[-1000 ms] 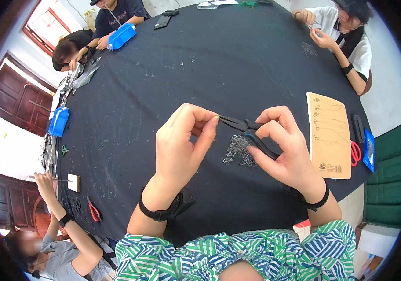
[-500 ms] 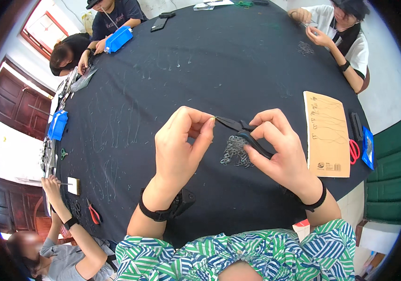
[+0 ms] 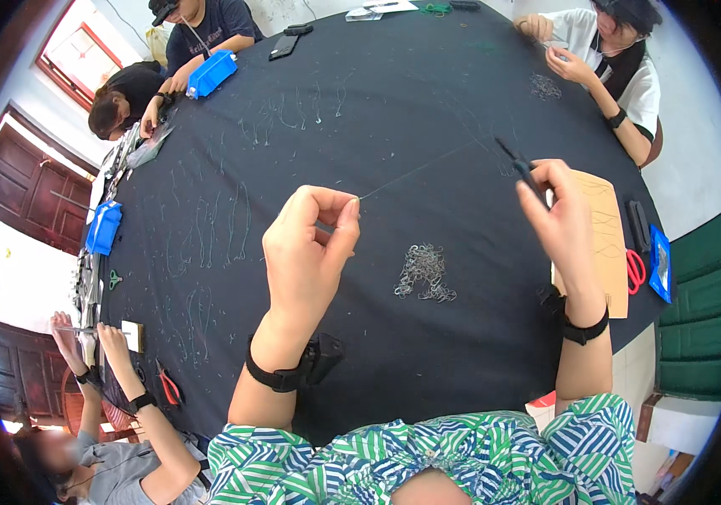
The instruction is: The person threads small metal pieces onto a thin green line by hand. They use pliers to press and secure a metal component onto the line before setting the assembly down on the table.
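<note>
My left hand is closed, thumb and forefinger pinching the end of a thin line. The line runs taut up and to the right, toward the tips of dark-handled needle-nose pliers. My right hand is wrapped round the pliers' handles, held above the table's right part. Whether the jaws grip the line is too fine to tell. A small pile of grey metal hooks lies on the black cloth between my hands. Anything small at my left fingertips cannot be made out.
A brown paper notebook lies partly behind my right hand, near red-handled scissors and a blue packet. Knotted line pieces spread across the left. Red-handled pliers and blue bins lie farther left. Several people work around the table.
My right hand has swung up and right with the pliers, away from my left hand, and the line now stretches between them. My left hand has shifted slightly left. The hook pile is uncovered.
</note>
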Action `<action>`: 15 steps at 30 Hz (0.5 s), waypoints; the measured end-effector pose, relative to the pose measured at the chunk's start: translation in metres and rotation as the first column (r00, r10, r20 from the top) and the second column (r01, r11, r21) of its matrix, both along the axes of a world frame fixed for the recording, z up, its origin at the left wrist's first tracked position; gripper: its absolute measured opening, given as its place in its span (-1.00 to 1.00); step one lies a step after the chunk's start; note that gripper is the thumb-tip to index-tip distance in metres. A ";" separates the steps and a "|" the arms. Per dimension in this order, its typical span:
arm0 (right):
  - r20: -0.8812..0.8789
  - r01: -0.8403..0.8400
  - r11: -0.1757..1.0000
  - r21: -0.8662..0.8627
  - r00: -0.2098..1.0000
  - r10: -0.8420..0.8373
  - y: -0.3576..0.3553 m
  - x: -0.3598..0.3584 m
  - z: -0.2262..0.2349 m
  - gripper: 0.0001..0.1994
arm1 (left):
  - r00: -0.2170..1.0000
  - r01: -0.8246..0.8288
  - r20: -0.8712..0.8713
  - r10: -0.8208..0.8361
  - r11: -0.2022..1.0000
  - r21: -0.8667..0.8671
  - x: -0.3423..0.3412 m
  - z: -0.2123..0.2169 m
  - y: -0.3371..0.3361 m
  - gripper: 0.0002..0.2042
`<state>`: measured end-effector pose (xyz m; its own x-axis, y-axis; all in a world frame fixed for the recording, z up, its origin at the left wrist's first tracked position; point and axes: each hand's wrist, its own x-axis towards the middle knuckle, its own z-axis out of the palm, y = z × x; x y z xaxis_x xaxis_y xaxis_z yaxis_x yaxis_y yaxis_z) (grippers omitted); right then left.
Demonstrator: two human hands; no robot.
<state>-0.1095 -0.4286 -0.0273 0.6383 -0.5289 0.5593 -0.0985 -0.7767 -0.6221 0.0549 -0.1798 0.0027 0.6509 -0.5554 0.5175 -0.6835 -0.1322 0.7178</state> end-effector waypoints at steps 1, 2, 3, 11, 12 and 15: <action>0.000 0.001 1.000 -0.001 1.000 -0.001 -0.008 -0.002 -0.003 -0.79 | 1.000 0.001 0.000 -0.001 1.000 -0.001 0.000 0.001 0.000 -0.96; -0.004 0.046 0.999 0.013 0.999 -0.046 -0.016 -0.004 -0.006 -0.79 | 0.999 -0.006 -0.053 0.006 1.000 0.001 0.000 0.002 0.001 -0.96; -0.009 0.093 0.995 0.027 0.996 -0.093 -0.023 -0.006 -0.009 -0.79 | 0.994 -0.012 -0.107 0.012 1.000 0.004 0.000 0.003 0.001 -0.96; -0.121 0.262 0.965 -0.001 0.958 -0.260 -0.054 -0.016 -0.018 -0.77 | 0.984 -0.056 -0.175 0.034 0.991 -0.121 0.008 0.009 0.009 -0.95; -0.126 0.254 0.967 -0.004 0.959 -0.252 -0.056 -0.015 -0.021 -0.77 | 0.985 -0.066 -0.167 0.043 0.989 -0.136 0.011 0.011 0.011 -0.95; -0.117 0.235 0.971 -0.039 0.964 -0.238 -0.051 -0.013 -0.023 -0.78 | 0.986 -0.071 -0.165 0.038 0.977 -0.200 0.017 0.014 0.016 -0.94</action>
<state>-0.1222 -0.4794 -0.0505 0.5603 -0.6597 0.5009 -0.3538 -0.7374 -0.5754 0.0718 -0.1637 0.0166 0.7606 -0.4100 0.5035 -0.5541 -0.0056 0.8325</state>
